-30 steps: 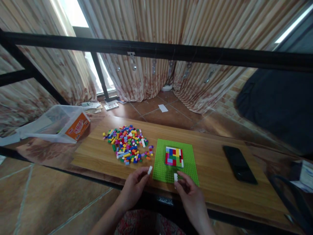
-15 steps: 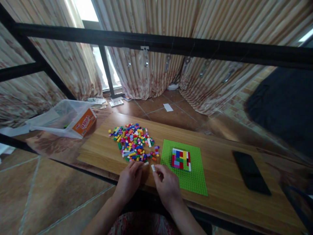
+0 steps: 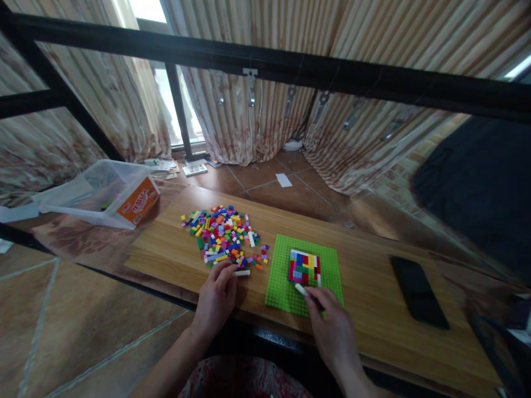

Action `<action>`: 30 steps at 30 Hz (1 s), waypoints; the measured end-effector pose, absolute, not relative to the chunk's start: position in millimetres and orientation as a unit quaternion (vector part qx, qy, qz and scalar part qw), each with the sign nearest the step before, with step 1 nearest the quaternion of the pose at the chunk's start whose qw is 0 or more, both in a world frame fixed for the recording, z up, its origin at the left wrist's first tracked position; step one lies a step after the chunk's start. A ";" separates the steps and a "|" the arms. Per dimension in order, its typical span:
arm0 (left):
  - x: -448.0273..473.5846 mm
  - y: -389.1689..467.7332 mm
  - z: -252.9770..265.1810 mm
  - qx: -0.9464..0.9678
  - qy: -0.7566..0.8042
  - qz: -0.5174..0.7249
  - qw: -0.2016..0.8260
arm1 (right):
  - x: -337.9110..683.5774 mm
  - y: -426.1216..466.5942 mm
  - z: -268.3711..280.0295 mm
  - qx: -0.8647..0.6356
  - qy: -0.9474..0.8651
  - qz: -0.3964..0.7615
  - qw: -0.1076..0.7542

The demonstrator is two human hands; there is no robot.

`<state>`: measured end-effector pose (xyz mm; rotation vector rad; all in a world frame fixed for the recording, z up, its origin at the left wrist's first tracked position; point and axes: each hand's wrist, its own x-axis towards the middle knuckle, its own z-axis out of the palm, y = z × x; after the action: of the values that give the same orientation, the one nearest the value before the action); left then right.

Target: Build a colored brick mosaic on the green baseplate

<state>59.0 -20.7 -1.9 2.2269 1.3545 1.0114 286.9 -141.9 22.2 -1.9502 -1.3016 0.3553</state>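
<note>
Presently, the right hand (image 3: 333, 322) pinches a white toy brick (image 3: 301, 289) near the multicoloured block (image 3: 305, 267) on the green studded baseplate (image 3: 280, 287); the left hand (image 3: 216, 294) pinches a second white brick (image 3: 243, 273). Fitting seems underway, requiring careful alignment.

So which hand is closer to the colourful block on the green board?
Right. The right hand is just on the near side of the colourful block; the left hand is farther off to its left, by the loose bricks.

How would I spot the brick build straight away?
On the wooden tabletop, find the flat green baseplate between the loose brick pile and the black phone. The brick build sits there: a compact, multicoloured, roughly rectangular block, its pieces packed tightly together, unlike the scattered pile.
</note>
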 end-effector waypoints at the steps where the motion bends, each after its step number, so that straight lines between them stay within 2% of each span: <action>1: 59.6 -22.3 -1.0 0.783 0.477 0.360 0.175 | 293.7 -141.8 23.2 -0.765 -0.509 0.128 0.374; 15: 130.4 -41.7 14.1 0.809 0.374 0.297 0.343 | 314.4 -113.3 18.7 -0.727 -0.608 0.066 0.313; 22: 147.4 -41.9 4.3 0.816 0.379 0.256 0.354 | 314.8 -108.8 17.2 -0.721 -0.625 0.057 0.293; 30: 147.1 -44.3 5.9 0.842 0.358 0.254 0.314 | 315.8 -107.1 15.0 -0.707 -0.637 0.061 0.302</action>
<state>147.1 -44.3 5.9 2.2193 0.9424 0.6687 315.8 -107.1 15.0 -1.8740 -1.6880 0.1605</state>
